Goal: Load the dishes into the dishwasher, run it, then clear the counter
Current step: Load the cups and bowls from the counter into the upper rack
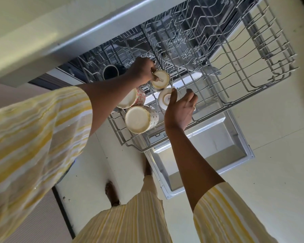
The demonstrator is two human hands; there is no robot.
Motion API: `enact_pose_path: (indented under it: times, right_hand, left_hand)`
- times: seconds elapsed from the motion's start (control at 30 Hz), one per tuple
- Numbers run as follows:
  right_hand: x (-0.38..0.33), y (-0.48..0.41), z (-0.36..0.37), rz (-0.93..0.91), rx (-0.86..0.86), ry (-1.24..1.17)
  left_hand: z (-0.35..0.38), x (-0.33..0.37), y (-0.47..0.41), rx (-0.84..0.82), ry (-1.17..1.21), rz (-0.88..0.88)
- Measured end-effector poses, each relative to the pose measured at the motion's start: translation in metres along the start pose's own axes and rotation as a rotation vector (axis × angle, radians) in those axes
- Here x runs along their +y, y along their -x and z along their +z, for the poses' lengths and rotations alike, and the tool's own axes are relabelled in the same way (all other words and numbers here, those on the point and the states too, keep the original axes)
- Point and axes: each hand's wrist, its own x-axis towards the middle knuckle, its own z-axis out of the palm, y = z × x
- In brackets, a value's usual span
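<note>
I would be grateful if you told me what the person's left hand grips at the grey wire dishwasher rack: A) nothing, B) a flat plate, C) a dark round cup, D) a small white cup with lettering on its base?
D: the left hand pinches the small white cup with lettering on its base, base up, over the grey wire rack.

Left hand (142,70) on cup (161,80) in rack (216,71)
</note>
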Motion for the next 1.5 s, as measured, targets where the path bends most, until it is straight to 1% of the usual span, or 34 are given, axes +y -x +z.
enact_pose_path:
  times: [0.17,0.33,0.53,0.6,0.7,0.73,0.8,0.87,0.93,1.07,1.2,1.3,1.5]
  right_hand:
    - [0.001,-0.004,-0.005,0.014,0.073,-0.036]
    - [0.002,-0.002,-0.006,0.013,0.075,-0.03]
    - [-0.014,0.011,-0.015,-0.051,0.073,-0.056]
    - [-0.026,0.02,-0.02,-0.16,0.041,-0.034]
    - [-0.053,0.043,-0.022,-0.42,0.016,0.041]
    - [-0.063,0.054,-0.022,-0.482,0.007,0.058]
    - [-0.086,0.078,-0.019,-0.563,-0.029,0.084]
    - [-0.105,0.106,-0.014,-0.625,-0.068,0.11]
    - [-0.12,0.136,-0.01,-0.674,-0.12,0.13]
    - [-0.145,0.202,-0.001,-0.811,-0.262,0.152]
    - [-0.173,0.271,0.011,-1.082,-0.272,0.15]
    - [-0.2,0.327,0.022,-1.204,-0.3,0.13]
    - [-0.272,0.434,0.035,-1.416,-0.374,0.068]
  left_hand:
    - [-0.002,0.002,0.002,0.056,0.067,-0.044]
    - [-0.008,0.003,0.008,0.16,0.16,-0.111]
    - [-0.026,0.002,0.045,0.298,0.171,-0.009]
    - [-0.033,0.0,0.063,0.33,0.173,0.011]
    - [-0.045,-0.007,0.093,0.382,0.174,0.001]
    - [-0.048,-0.012,0.104,0.393,0.161,-0.008]
    - [-0.052,-0.026,0.129,0.405,0.18,-0.083]
    - [-0.055,-0.046,0.16,0.371,0.202,-0.19]
    - [-0.057,-0.071,0.195,0.36,0.236,-0.232]
    - [-0.072,-0.128,0.268,0.391,0.281,-0.308]
    - [-0.09,-0.181,0.343,0.513,0.381,-0.427]
    - [-0.107,-0.22,0.4,0.597,0.427,-0.513]
    - [-0.169,-0.296,0.491,0.823,0.369,-0.594]
